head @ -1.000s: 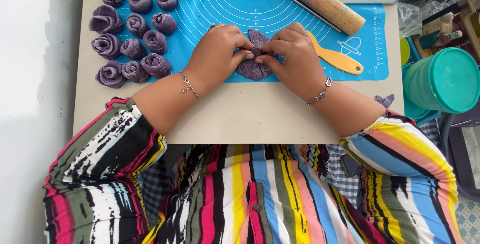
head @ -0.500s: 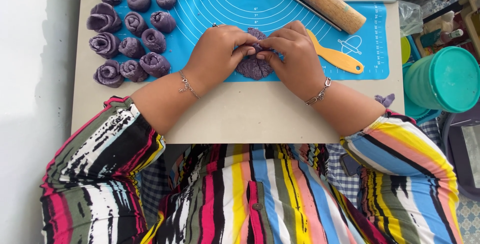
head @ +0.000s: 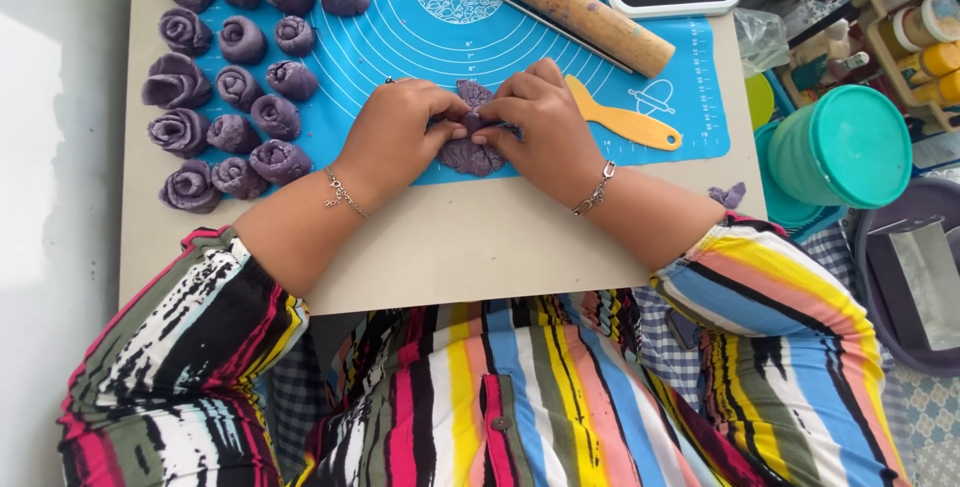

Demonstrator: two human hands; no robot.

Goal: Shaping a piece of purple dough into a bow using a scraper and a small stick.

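On the blue silicone mat [head: 400,37], both hands [head: 400,132] [head: 540,127] pinch one purple dough piece [head: 470,152]; many finished dough roses [head: 235,97] sit left.

striped multicolour sleeves [head: 180,347], wrist bracelets [head: 340,192] (thin chains)

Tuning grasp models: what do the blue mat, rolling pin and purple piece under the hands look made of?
Blue mat: probably silicone, matte, lies flat, printed guide rings. Rolling pin: wood, unvarnished, stained in patches. Purple piece: soft dough, matte, folding where left hand and right hand pinch it.
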